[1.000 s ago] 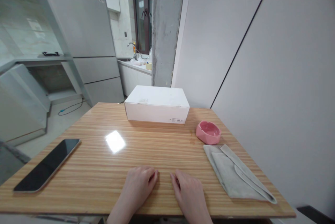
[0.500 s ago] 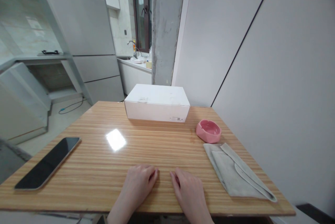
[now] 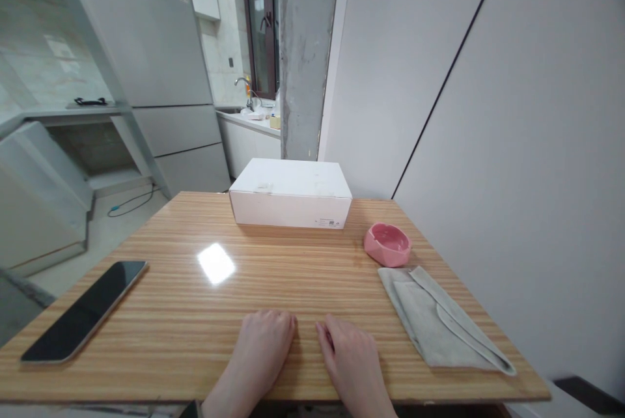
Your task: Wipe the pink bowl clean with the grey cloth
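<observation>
My left hand [image 3: 267,348] rests on the wooden table [image 3: 273,268] near its front edge, curled into a loose fist with the knuckles up; its thumb is tucked out of sight. A short gap to the right, my right hand [image 3: 352,354] lies in a similar fist, thumb side facing the left hand. No object shows in either one. Closest to the right hand is a folded grey cloth [image 3: 439,330]. Behind that cloth sits a pink faceted ashtray [image 3: 387,245]. Far to the left of my hands lies a dark-screened phone [image 3: 85,314].
A closed white box [image 3: 290,200] stands at the table's far edge. The white wall [image 3: 469,144] runs along the right side. Beyond the table are a fridge [image 3: 141,40], a grey pillar [image 3: 307,60] and a sink faucet [image 3: 244,87]. A cable lies on the floor at left.
My left hand has rolled inward, so its thumb no longer shows. The right hand stays in place. The whole view has shifted slightly.
</observation>
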{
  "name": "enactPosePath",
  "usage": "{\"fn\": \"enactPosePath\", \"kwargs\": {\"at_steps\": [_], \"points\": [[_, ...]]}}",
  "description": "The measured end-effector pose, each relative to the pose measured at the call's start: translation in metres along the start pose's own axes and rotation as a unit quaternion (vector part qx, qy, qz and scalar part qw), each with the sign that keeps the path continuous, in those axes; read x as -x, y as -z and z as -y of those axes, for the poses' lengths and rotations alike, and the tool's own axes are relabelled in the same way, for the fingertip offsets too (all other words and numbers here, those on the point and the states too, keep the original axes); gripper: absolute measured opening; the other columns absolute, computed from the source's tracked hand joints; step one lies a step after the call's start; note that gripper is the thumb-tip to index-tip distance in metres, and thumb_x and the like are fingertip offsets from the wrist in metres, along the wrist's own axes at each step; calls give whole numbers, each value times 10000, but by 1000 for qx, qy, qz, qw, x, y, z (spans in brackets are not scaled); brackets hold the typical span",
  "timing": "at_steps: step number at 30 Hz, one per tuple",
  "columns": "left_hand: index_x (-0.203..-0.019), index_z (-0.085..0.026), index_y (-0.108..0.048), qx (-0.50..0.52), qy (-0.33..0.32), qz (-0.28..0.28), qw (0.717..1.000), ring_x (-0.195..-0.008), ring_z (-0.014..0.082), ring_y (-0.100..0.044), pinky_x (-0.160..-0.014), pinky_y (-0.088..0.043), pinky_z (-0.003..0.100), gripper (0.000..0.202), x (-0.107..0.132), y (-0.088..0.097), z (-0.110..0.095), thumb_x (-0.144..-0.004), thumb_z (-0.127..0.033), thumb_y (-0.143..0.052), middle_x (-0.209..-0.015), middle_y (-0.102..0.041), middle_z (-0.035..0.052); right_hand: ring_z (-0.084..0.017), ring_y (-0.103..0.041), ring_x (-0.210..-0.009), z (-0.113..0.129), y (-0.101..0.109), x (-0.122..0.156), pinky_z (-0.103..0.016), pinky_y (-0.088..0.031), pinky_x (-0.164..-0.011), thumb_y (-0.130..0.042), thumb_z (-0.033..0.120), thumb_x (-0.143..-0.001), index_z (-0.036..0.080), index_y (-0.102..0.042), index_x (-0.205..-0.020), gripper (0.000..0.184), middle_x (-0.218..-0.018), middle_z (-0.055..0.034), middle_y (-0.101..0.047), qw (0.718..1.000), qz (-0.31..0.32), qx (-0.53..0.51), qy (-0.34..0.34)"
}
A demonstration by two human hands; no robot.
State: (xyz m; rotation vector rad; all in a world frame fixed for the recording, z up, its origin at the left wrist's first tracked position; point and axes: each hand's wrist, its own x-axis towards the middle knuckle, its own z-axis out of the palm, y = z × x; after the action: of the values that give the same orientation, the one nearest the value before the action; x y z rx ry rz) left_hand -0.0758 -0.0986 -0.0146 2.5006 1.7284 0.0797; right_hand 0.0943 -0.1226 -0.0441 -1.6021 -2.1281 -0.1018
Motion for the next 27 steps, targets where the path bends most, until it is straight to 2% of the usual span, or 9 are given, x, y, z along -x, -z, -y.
{"fn": "enactPosePath", "kwargs": {"at_steps": [2, 5, 8, 11, 13, 15, 17, 23, 27], "points": [[-776, -178, -652, 24, -2, -8, 1000, -674, 238, -655, -586, -415, 308, 326, -11, 13, -9, -905, -189, -354, -738, -695, 88, -156, -595, -514, 0, -1, 0, -281, -245, -517, -308, 256, -970, 226, -492, -667, 356, -581, 5, -613, 1000, -5, 1, -4], [-809, -184, -625, 153, -43, -89, 983, -742, 199, -629, -655, -439, 299, 244, -41, 36, -30, -893, -311, -434, -798, -667, 59, -155, -604, -511, -1, -1, 0, -282, -236, -509, -299, 230, -964, 225, -507, -696, 340, -595, 3, -629, 1000, -14, -9, -5], [-978, -192, -606, 327, -151, -142, 922, -923, 183, -592, -825, -450, 302, 220, -88, 46, -56, -817, -340, -583, -983, -628, 57, -153, -607, -501, -1, -2, 1, -285, -226, -500, -307, 228, -962, 226, -507, -707, 324, -596, 3, -635, 1000, -26, -8, -5], [-1287, -180, -440, 449, -226, -132, 854, -1189, 240, -469, -1011, -378, 370, 732, -143, 36, -83, -665, -408, -751, -1268, -507, 121, -163, -599, -485, 0, -6, 1, -292, -232, -509, -276, 207, -962, 224, -505, -711, 340, -562, -7, -618, 998, -54, 21, -6], [-1362, -123, -337, 482, -209, -110, 844, -1283, 301, -370, -1063, -327, 416, 1052, -177, 22, -99, -496, -435, -845, -1361, -413, 183, -171, -602, -501, 0, -9, 2, -294, -245, -522, -264, 184, -952, 224, -499, -714, 337, -563, -9, -609, 997, -67, 30, -6], [-1373, -72, -301, 498, -172, -85, 846, -1290, 338, -358, -1060, -326, 442, 1197, -203, 8, -112, -387, -428, -880, -1366, -400, 224, -176, -604, -520, -1, -12, 4, -295, -256, -531, -280, 170, -937, 227, -482, -703, 314, -573, -10, -602, 997, -68, 31, -11], [-1328, -81, -369, 506, -148, -69, 847, -1231, 336, -436, -1020, -367, 440, 1140, -219, -1, -121, -368, -418, -883, -1314, -474, 205, -180, -600, -524, -1, -15, 5, -298, -259, -533, -301, 154, -917, 229, -475, -706, 284, -577, -9, -597, 997, -63, 31, -16], [-1162, -164, -537, 513, -147, -90, 841, -1055, 272, -578, -914, -437, 370, 828, -209, 4, -124, -444, -420, -860, -1139, -628, 93, -179, -597, -542, -1, -12, 5, -297, -261, -542, -312, 138, -904, 232, -476, -722, 262, -592, -4, -599, 998, -56, 13, -22], [-1187, -173, -530, 518, -155, -131, 831, -999, 233, -613, -877, -461, 329, 809, -174, 23, -90, -488, -433, -842, -1102, -660, 61, -159, -586, -522, -1, -10, 3, -289, -250, -532, -264, 162, -938, 231, -458, -687, 325, -573, 2, -589, 998, -67, 5, -12]]}}
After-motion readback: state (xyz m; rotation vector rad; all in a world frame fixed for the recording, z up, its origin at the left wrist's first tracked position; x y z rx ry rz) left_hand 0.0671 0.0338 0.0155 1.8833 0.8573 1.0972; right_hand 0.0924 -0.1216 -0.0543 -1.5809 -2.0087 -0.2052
